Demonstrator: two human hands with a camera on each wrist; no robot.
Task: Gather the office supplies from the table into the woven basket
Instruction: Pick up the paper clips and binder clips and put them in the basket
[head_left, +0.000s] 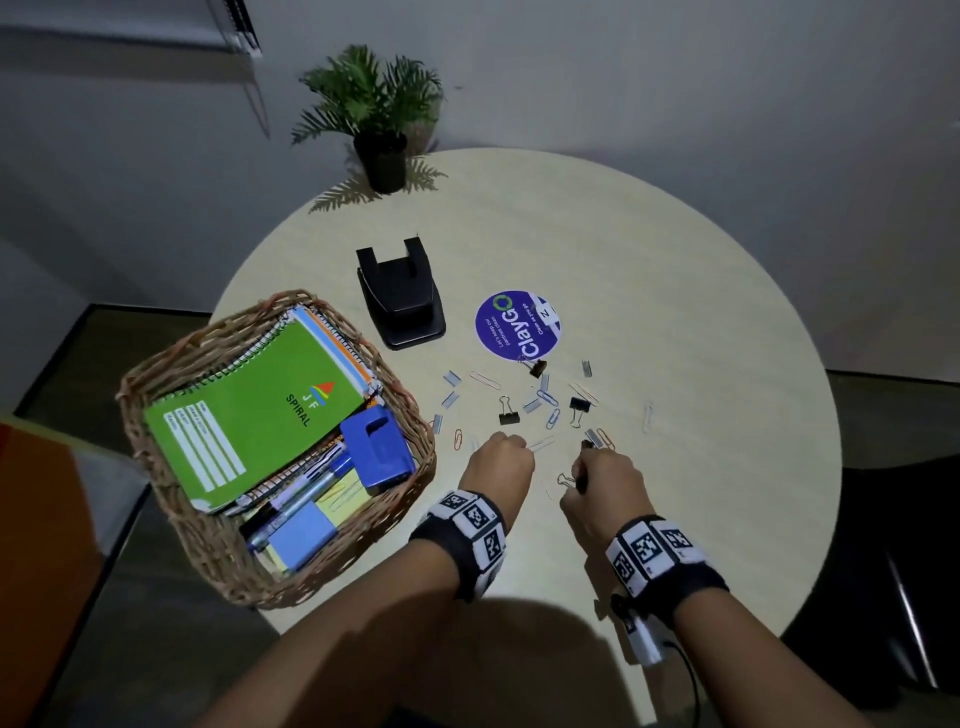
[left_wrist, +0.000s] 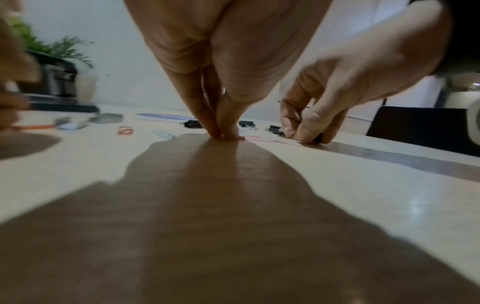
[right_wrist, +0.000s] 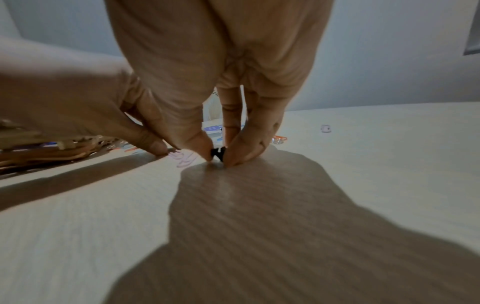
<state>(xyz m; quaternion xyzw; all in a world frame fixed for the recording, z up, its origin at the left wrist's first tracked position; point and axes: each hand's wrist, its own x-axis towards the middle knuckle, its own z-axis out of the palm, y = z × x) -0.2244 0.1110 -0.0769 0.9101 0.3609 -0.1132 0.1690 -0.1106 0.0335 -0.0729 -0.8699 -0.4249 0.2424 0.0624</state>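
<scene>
Tabletop (head_left: 675, 291): round, pale wood grain, set against a grey wall; a potted plant (head_left: 379, 119) is seen at the far edge. Paper clips (head_left: 550, 410) and binder clips lie scattered near the middle. Woven basket (head_left: 171, 374), left edge: green spiral notebook (head_left: 249, 415), blue punch, pens, sticky notes inside. Left hand (head_left: 498, 462) fingers are pinched together on the tabletop; whether a clip is held cannot be told. Right hand (head_left: 602, 483) fingers are clamped on a black binder clip (right_wrist: 217, 153).

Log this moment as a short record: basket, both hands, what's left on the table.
woven basket: holds green spiral notebook, blue hole punch, pens, sticky notes
left hand: fingers pinched at a paper clip on the table
right hand: pinches a black binder clip
left on table: black hole punch, round sticker, scattered clips and staples
</scene>
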